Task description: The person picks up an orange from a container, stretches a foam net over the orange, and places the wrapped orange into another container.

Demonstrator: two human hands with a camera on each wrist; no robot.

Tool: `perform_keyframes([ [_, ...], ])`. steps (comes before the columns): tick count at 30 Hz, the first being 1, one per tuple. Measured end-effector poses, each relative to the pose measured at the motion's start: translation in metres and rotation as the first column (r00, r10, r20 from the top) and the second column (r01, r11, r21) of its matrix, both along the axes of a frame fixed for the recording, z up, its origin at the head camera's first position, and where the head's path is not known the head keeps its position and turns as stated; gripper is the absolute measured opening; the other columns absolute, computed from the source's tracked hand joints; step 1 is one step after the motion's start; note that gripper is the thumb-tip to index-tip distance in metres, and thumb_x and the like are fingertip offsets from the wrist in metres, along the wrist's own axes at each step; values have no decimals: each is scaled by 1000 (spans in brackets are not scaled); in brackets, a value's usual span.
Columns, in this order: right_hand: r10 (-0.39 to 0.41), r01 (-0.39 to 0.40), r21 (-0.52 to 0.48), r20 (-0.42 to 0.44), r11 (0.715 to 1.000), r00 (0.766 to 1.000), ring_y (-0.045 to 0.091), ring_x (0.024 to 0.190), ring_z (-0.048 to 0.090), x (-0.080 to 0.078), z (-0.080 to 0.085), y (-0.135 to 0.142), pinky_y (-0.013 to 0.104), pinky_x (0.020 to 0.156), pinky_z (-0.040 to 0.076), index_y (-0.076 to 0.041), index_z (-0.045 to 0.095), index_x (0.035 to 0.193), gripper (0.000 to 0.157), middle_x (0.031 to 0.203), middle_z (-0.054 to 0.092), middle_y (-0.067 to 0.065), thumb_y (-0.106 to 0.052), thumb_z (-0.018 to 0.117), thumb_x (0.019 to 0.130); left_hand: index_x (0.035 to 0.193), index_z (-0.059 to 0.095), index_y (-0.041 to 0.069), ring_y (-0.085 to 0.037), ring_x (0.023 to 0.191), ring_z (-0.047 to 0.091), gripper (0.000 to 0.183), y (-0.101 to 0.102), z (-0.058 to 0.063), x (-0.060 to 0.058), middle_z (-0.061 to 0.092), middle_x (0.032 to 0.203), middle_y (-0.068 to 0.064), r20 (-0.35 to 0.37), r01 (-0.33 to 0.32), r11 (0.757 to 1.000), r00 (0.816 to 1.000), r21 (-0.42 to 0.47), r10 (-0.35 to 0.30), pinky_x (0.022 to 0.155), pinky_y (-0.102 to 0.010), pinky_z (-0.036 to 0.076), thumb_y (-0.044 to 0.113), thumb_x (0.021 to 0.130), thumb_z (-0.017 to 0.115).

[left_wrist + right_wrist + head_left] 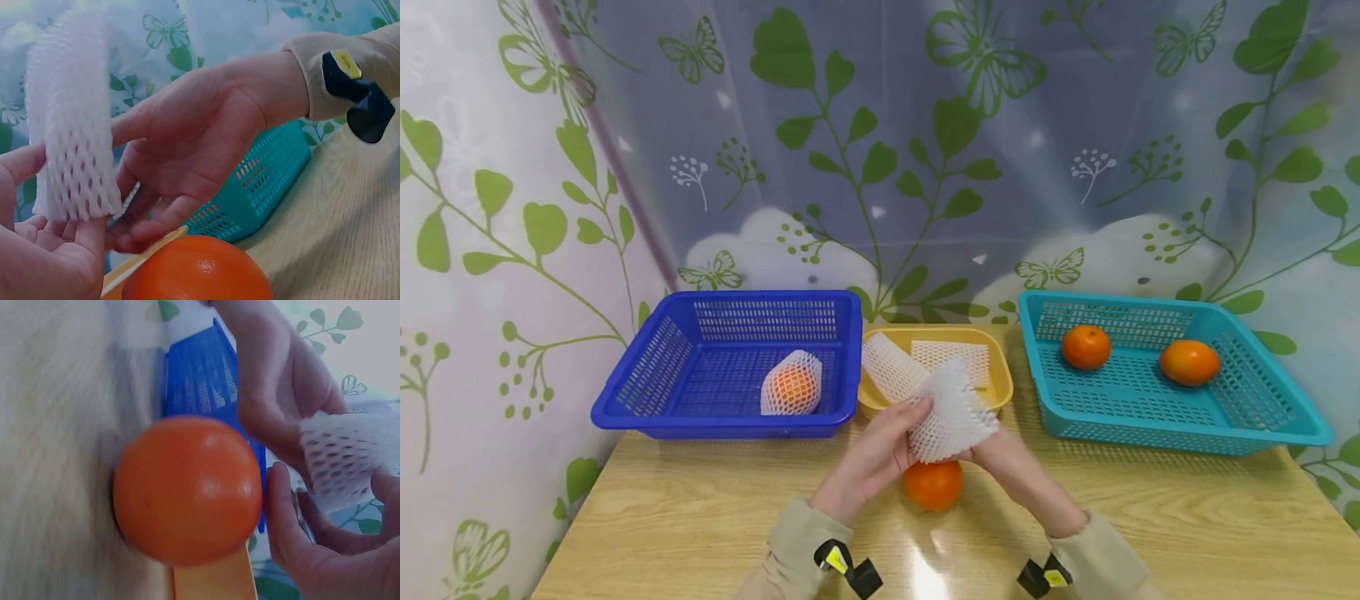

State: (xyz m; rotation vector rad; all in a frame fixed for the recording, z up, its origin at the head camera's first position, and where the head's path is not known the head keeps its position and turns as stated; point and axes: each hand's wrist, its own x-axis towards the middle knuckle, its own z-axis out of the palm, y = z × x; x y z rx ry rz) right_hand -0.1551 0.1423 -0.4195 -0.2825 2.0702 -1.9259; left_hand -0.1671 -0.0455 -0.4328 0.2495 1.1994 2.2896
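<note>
- From where I stand, the head view shows both hands meeting over the desk [685, 517], with a white foam net [951, 417] held up between them.
- The left hand [887, 446] pinches the net with its thumb on the near face; the right hand [996, 458] is partly hidden behind it.
- An orange fruit [933, 487] sits on the desk, bare, just on the near side of the hands.
- Past them is a yellow tray [1006, 379] with two spare nets [891, 364] in it, one lying slantwise on the left, the other flatter on the right.
- On the far left, a blue basket [730, 425] holds a wrapped fruit [793, 388]; on the far right, a teal basket [1150, 427] holds two bare fruits [1190, 362], well apart.
- In the left wrist view, the left hand's thumb and fingers close narrowly on the net's lower end, and the right hand's thumb meets its right edge.
- In the right wrist view, the right thumb rests on the net and the bent fingers reach around its open end, holding it with the left hand. The orange fruit is near, apart from the net.
</note>
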Motion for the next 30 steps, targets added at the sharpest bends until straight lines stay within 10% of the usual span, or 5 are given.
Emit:
perform_keyframes([
  [8, -86, 85, -152, -2, 985, 996, 8, 98, 60, 6, -1, 2, 24, 86, 53, 3, 56, 127, 27, 108, 66, -5, -2, 55, 100, 142, 45, -8, -12, 109, 64, 43, 3, -6, 1, 67, 120, -3, 9, -30, 999, 1000, -25, 30, 98, -28, 53, 19, 109, 46],
  [15, 67, 12, -451, 160, 892, 985, 7, 100, 65, 5, 1, 7, 25, 88, 55, -19, 69, 113, 24, 110, 70, -6, -21, 45, 110, 135, 49, -1, -8, 104, 66, 31, 3, -7, 2, 69, 113, 2, 17, -30, 999, 999, 40, 29, 92, -22, 54, 15, 111, 37],
  [22, -5, 129, -473, 253, 872, 967, 5, 88, 61, 7, -2, 8, 18, 75, 54, -22, 68, 108, 23, 98, 67, -8, -23, 46, 110, 130, 59, 13, -6, 102, 67, 30, -5, -4, 3, 71, 113, 5, 160, -73, 991, 986, 110, 55, 89, -19, 54, 27, 111, 40],
  [30, 33, 83, -426, 258, 901, 965, 5, 83, 59, 15, -22, 16, 17, 69, 51, -26, 72, 103, 33, 93, 67, -9, -23, 40, 111, 106, 70, 22, -3, 88, 68, 30, -17, -18, 11, 74, 100, 8, 263, -102, 992, 962, 69, 80, 72, -15, 53, 29, 110, 42],
])
